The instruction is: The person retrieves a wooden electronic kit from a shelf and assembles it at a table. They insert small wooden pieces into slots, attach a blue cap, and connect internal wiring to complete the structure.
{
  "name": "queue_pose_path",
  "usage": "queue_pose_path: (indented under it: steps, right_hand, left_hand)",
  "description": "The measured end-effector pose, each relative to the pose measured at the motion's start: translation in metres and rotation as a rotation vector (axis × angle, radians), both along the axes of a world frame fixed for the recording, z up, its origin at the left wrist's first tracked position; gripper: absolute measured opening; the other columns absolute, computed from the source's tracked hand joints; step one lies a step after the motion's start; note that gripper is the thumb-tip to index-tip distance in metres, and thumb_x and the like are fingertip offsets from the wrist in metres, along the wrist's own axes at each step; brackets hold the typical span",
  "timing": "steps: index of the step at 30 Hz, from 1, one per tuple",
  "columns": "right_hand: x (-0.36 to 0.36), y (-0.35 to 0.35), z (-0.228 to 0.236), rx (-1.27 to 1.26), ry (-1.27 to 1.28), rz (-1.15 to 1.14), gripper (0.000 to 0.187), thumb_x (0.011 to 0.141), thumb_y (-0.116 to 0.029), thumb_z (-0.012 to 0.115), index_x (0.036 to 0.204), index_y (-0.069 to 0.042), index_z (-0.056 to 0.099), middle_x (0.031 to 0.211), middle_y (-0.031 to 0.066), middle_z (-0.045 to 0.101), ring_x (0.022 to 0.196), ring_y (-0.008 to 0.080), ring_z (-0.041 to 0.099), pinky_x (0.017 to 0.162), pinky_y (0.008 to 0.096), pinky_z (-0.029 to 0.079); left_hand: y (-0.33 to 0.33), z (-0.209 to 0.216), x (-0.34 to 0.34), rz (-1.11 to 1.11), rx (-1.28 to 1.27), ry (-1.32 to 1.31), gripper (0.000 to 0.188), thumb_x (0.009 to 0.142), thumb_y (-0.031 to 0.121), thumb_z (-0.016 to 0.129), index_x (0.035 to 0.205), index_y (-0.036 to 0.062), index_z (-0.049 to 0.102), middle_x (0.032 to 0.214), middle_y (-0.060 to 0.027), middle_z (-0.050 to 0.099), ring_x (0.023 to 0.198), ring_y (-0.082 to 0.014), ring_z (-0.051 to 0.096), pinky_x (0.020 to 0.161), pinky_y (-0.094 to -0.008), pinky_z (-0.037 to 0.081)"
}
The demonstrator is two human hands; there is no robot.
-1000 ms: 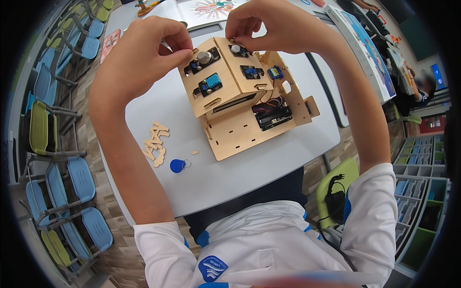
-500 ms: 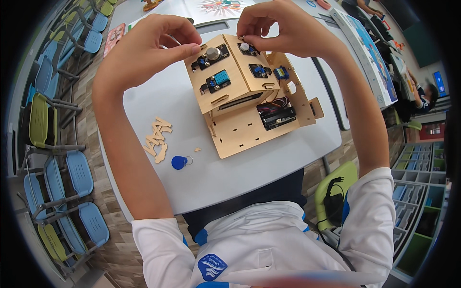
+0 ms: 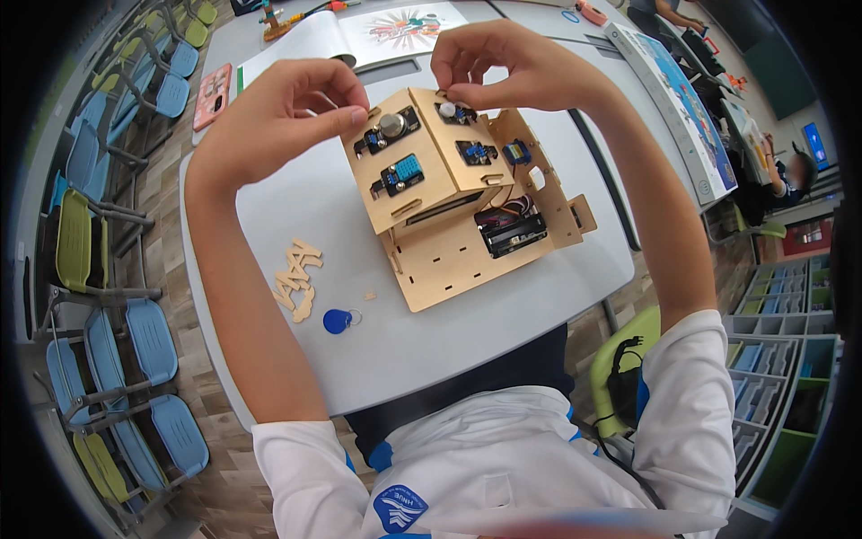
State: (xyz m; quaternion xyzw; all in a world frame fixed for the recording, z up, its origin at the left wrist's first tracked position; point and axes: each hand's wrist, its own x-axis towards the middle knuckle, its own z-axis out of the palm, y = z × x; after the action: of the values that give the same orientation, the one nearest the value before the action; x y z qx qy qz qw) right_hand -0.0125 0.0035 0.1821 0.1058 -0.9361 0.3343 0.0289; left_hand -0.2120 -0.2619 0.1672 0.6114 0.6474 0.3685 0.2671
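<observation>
A plywood model house [image 3: 431, 269] stands on the grey table, with its pitched wooden roof [image 3: 422, 193] turned toward me. On the roof sit a round metal-capped sensor module [image 3: 392, 126], a blue grid-faced sensor module [image 3: 404, 173], a module with a white dome [image 3: 449, 110] and a small dark module [image 3: 476, 153]. My left hand [image 3: 292, 117] pinches at the far left edge of the roof, fingers curled. At the far edge by the ridge, my right hand [image 3: 516, 67] is closed on the roof next to the white dome. A black battery holder [image 3: 514, 235] and a blue servo motor [image 3: 516, 152] show on the right.
Loose wooden cut-out pieces [image 3: 296, 278] and a blue key fob [image 3: 338, 321] lie left of the house. Behind are an open booklet [image 3: 404, 31], a pink phone [image 3: 212, 97] and a large box [image 3: 673, 112]. A green chair [image 3: 620, 359] holds a black cable; stacked chairs [image 3: 148, 341] stand left.
The whole view has shifted slightly, so the table and house appear a little lower. Both hands stay at the far edges of the roof.
</observation>
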Motion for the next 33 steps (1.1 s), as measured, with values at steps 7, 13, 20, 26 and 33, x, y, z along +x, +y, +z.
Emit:
queue_pose_path:
  steps: [7,13,20,26,33]
  right_hand:
    - [-0.005,0.014,-0.016,-0.230,-0.081,0.083,0.014,0.106,-0.019,0.076,0.112,-0.007,0.071,0.109,-0.0004,0.071,0.102,0.0106,0.070,0.104,0.0337,0.059]
    - [-0.001,0.014,-0.017,-0.304,-0.109,0.055,0.016,0.104,-0.021,0.078,0.112,-0.009,0.070,0.110,-0.0014,0.069,0.100,0.0100,0.070,0.093,0.0313,0.062]
    - [0.012,0.030,-0.017,-0.304,-0.116,-0.110,0.020,0.104,-0.024,0.076,0.114,-0.009,0.067,0.099,-0.0012,0.069,0.095,0.0090,0.070,0.076,0.0275,0.063]
    - [0.028,0.044,-0.028,-0.318,-0.001,-0.222,0.020,0.104,-0.023,0.073,0.117,-0.009,0.068,0.090,0.0017,0.070,0.088,0.0100,0.070,0.067,0.0275,0.061]
    - [0.048,0.041,-0.036,-0.380,0.072,-0.353,0.022,0.106,-0.024,0.074,0.120,-0.009,0.068,0.088,0.0000,0.065,0.087,0.0077,0.066,0.062,0.0242,0.059]
  left_hand:
    - [0.004,0.001,0.004,-0.028,-0.003,-0.102,0.020,0.105,0.019,0.079,0.116,0.0031,0.072,0.105,-0.0009,0.071,0.102,-0.0111,0.072,0.093,-0.0307,0.058]
    - [0.010,-0.008,0.000,0.000,0.098,-0.009,0.016,0.102,0.015,0.078,0.114,0.0036,0.077,0.103,-0.0024,0.079,0.096,-0.0134,0.074,0.090,-0.0326,0.059]
    - [0.034,-0.008,0.030,0.347,0.339,0.262,0.021,0.103,0.019,0.080,0.108,-0.0010,0.075,0.100,-0.0142,0.081,0.092,-0.0244,0.078,0.087,-0.0392,0.059]
    - [0.028,0.021,0.117,0.452,0.257,0.617,0.046,0.102,0.038,0.082,0.120,-0.0019,0.070,0.116,-0.0171,0.075,0.109,-0.0304,0.073,0.094,-0.0447,0.057]
    - [0.035,0.008,0.120,0.410,0.210,0.669,0.051,0.096,0.039,0.088,0.125,0.0008,0.070,0.126,-0.0145,0.071,0.119,-0.0340,0.067,0.106,-0.0479,0.053]
